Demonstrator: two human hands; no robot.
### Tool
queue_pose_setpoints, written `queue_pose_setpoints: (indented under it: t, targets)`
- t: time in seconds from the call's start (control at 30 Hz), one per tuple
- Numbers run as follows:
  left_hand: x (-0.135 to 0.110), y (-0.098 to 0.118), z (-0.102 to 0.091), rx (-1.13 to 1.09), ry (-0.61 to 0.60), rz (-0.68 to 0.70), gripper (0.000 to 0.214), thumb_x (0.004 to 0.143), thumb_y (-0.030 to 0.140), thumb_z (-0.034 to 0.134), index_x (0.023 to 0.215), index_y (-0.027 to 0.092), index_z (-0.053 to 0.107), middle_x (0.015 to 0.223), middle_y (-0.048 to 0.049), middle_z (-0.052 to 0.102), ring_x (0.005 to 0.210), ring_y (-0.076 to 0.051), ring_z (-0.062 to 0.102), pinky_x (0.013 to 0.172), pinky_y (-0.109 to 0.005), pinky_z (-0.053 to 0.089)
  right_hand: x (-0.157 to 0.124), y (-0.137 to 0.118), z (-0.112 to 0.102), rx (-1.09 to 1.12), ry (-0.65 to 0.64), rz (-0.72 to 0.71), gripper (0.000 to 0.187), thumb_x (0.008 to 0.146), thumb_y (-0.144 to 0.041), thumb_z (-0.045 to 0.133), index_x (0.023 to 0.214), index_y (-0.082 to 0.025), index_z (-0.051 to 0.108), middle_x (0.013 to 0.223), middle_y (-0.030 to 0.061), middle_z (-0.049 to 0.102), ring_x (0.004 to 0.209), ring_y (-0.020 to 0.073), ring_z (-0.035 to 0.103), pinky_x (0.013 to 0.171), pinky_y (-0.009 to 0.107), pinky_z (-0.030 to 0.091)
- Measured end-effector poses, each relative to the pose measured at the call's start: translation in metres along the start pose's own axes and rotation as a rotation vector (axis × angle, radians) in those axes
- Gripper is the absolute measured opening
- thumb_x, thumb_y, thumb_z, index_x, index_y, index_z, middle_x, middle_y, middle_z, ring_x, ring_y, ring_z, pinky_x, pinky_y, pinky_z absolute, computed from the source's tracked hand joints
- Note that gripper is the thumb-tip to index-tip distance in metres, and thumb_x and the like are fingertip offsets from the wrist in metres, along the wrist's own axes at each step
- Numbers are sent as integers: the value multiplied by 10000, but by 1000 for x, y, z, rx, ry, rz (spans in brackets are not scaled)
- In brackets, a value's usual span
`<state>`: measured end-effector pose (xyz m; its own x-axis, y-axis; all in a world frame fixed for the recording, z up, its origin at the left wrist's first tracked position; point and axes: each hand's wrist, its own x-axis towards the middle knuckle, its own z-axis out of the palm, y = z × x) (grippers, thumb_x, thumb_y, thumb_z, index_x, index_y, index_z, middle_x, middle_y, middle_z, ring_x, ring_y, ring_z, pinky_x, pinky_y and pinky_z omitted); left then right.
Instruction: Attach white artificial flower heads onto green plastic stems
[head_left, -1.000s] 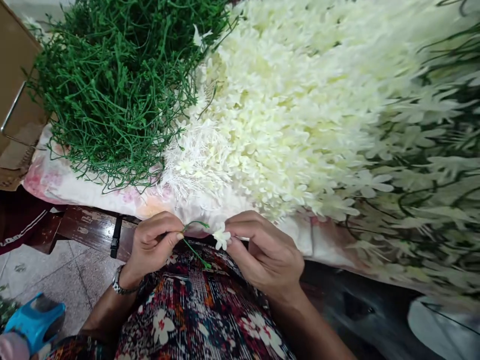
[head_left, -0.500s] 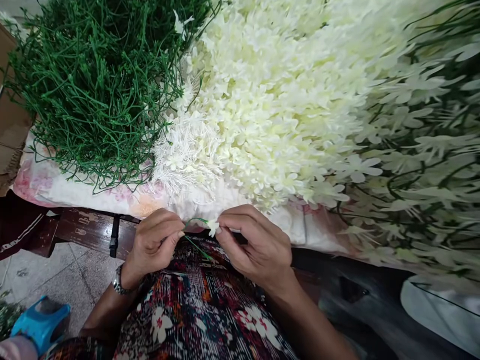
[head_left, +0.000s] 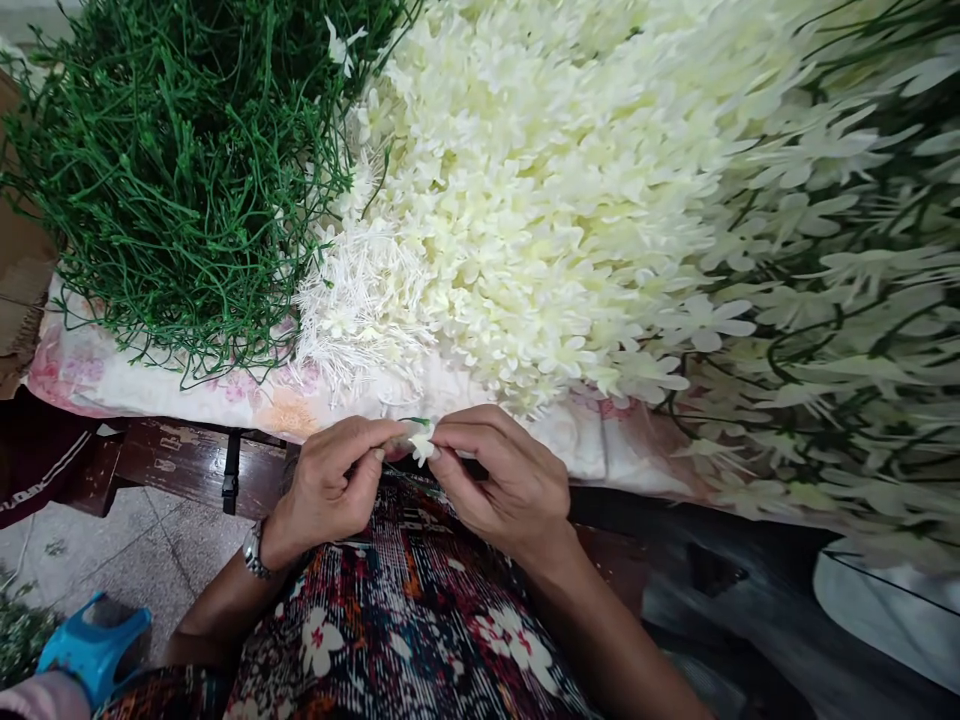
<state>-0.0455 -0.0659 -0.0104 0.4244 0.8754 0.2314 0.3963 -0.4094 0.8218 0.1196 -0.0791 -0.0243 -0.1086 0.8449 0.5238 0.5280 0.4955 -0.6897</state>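
Above my lap, close to the front edge of the table, my right hand pinches a small white artificial flower between thumb and fingertips. My left hand, wearing a metal watch, is closed in a pinch just left of the flower. It grips a thin green plastic stem, which shows only in short lengths; its part inside the fingers is hidden. The two hands' fingertips are nearly touching, with the flower between them.
A tangled heap of green stems lies at the left on a floral cloth. White thread-like pieces sit beside a large pile of white petals. Finished-looking white sprays spread at right. A blue plastic object is lower left.
My left hand has moved right, toward the flower and my right hand, so less of the green stem shows. My right hand keeps its pinch on the flower, shifted slightly left.
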Motion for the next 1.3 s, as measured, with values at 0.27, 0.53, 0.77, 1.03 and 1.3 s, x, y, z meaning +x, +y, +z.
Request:
queue_pose_setpoints:
  t: [0.27,0.53,0.77,1.03,1.3]
  targets:
    - [-2,5,7,-329,-9,-297,297,785,80,455,1033,197,570,762,-5,597,690,-78,565,652,-191,474,-2,0,-2,124,3,39,166,701,-50,542,829,-155,545,719,20,563,673,94,531,570,223,448]
    - [2,12,10,-449,26,-418,339,750,63,447,1050,189,546,696,21,564,606,-58,523,578,-162,446,-2,-5,0,235,-28,48,163,712,-45,527,826,-161,544,734,24,566,686,90,538,565,217,457]
    - [3,14,10,-499,-7,-477,230,749,97,457,923,157,594,754,-12,611,664,-79,553,585,-172,451,-2,-8,2,298,-66,1,165,708,-34,516,825,-146,551,748,42,570,699,99,545,578,237,472]
    - [-1,6,18,-635,96,-546,63,697,148,567,754,144,592,641,19,544,566,-56,484,527,-152,390,-2,-9,2,399,-149,-24,129,720,-47,498,791,-144,544,696,34,558,668,98,518,574,248,466]
    - [-1,9,18,-544,104,-460,92,741,161,557,788,164,636,657,7,554,600,-77,489,555,-188,383,-4,-7,1,505,-173,-4,129,710,-36,498,774,-143,535,678,28,543,650,91,513,562,240,450]
